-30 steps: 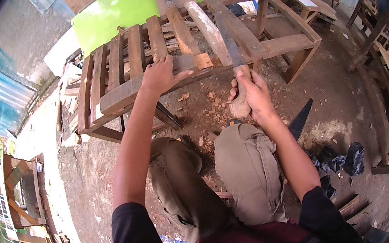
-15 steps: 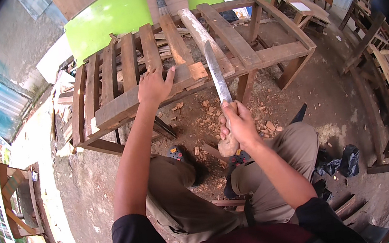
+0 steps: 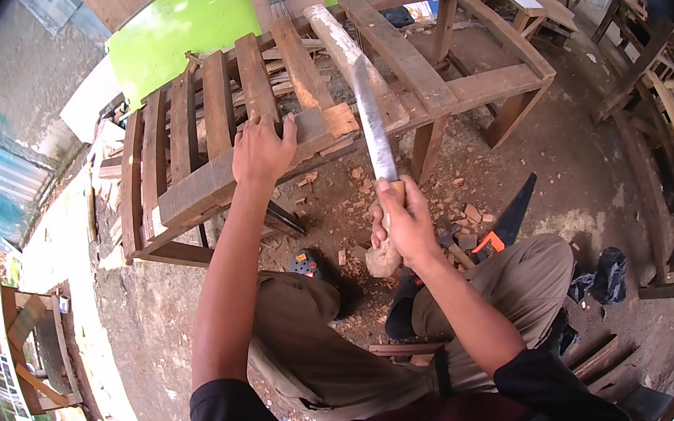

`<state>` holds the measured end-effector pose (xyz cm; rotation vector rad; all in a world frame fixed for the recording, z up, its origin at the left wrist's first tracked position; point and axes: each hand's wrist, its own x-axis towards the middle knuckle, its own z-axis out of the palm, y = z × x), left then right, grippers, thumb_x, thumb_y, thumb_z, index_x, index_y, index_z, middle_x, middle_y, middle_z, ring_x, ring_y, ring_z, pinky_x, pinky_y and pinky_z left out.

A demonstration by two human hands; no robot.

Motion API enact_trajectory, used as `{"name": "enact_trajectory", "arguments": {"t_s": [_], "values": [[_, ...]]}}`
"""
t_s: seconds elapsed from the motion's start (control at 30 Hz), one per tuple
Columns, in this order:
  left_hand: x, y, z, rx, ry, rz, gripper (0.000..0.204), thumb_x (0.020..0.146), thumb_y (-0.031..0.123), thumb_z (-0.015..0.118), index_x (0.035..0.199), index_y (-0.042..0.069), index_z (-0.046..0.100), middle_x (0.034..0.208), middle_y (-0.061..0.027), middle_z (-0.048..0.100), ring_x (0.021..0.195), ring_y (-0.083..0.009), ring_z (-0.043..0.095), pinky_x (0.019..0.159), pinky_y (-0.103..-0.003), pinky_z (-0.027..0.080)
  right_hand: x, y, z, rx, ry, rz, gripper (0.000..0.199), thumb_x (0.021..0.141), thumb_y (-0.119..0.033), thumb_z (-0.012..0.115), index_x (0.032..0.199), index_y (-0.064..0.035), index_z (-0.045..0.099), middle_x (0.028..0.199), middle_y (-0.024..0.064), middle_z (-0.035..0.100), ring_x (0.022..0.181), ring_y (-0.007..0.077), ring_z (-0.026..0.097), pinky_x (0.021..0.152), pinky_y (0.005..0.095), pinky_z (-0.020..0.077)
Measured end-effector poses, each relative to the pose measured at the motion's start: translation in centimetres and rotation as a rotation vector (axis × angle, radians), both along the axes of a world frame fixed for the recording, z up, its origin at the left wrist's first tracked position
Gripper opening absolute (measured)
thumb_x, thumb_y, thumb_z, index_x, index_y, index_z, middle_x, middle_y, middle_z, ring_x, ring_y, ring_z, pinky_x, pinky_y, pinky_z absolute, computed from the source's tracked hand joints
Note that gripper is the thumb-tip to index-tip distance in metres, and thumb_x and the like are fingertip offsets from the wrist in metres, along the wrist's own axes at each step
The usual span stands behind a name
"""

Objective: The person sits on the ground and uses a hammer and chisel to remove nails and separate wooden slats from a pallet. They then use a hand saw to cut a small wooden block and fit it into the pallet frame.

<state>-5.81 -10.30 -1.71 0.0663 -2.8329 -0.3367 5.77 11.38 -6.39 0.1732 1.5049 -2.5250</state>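
right grip is clamped on the wooden handle of a machete, blade pointing up and away to the slatted wooden frame beyond. left grip lies spread flat on the frame's front rail, holding nothing, well left of the blade. wood chips lie on the ground below, between both grips. a handsaw lies just right of the right grip.

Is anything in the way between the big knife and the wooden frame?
Nothing visible blocks it. The right hand holds the long knife raised over the wooden frame, blade tip near a pale slat. The left hand rests on the frame's front rail, off to the blade's left.
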Motion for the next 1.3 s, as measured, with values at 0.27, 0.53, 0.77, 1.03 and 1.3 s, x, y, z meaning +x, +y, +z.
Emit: {"name": "enact_trajectory", "arguments": {"t_s": [0.27,0.53,0.77,1.03,1.3], "values": [[-0.2,-0.4,-0.9,-0.035,0.115,-0.024,0.043,0.098,0.035,0.046,0.100,-0.003,0.065,0.110,-0.0235,0.067,0.104,-0.0417,0.062,0.093,-0.051,0.046,0.6,-1.0,-0.4,-0.006,-0.007,0.067,0.021,0.105,-0.027,0.052,0.105,-0.0085,0.042,0.072,0.0034,0.051,0.046,0.0112,0.047,0.044,0.0300,0.0448],[-0.3,-0.6,-1.1,-0.012,0.102,-0.022,0.040,0.098,0.028,0.042,0.100,-0.004,0.066,0.111,-0.0250,0.067,0.108,-0.0410,0.062,0.098,-0.048,0.045,0.4,-0.4,-0.6,-0.046,-0.004,-0.008,0.021,0.106,-0.027,0.052,0.105,-0.0101,0.041,0.073,0.0031,0.050,0.046,0.0122,0.048,0.045,0.0323,0.0460],[-0.3,-0.6,-0.9,-0.007,0.116,-0.032,0.039,0.098,0.027,0.043,0.100,-0.004,0.066,0.109,-0.0251,0.067,0.105,-0.0417,0.062,0.096,-0.050,0.046,0.7,-0.4,-0.9,0.010,-0.127,0.050,0.021,0.105,-0.030,0.052,0.107,-0.0114,0.041,0.073,0.0034,0.050,0.047,0.0119,0.048,0.044,0.0318,0.0443],[0.0,-0.5,-0.7,0.005,0.100,-0.021,0.039,0.097,0.027,0.043,0.098,-0.004,0.067,0.109,-0.0252,0.067,0.106,-0.0411,0.063,0.098,-0.048,0.046,1.3,-0.4,-0.6,-0.030,-0.095,0.043,0.022,0.106,-0.028,0.050,0.109,-0.0092,0.041,0.073,0.0043,0.051,0.046,0.0115,0.047,0.042,0.0309,0.0452],[0.0,-0.5,-0.8,0.008,0.124,-0.025,0.039,0.096,0.026,0.043,0.098,-0.005,0.067,0.109,-0.0259,0.067,0.105,-0.0414,0.063,0.099,-0.048,0.045,1.8,-0.9,-1.0,-0.091,0.046,-0.062,0.021,0.105,-0.026,0.051,0.108,-0.0086,0.041,0.071,0.0036,0.051,0.045,0.0113,0.048,0.042,0.0299,0.0445]]}}
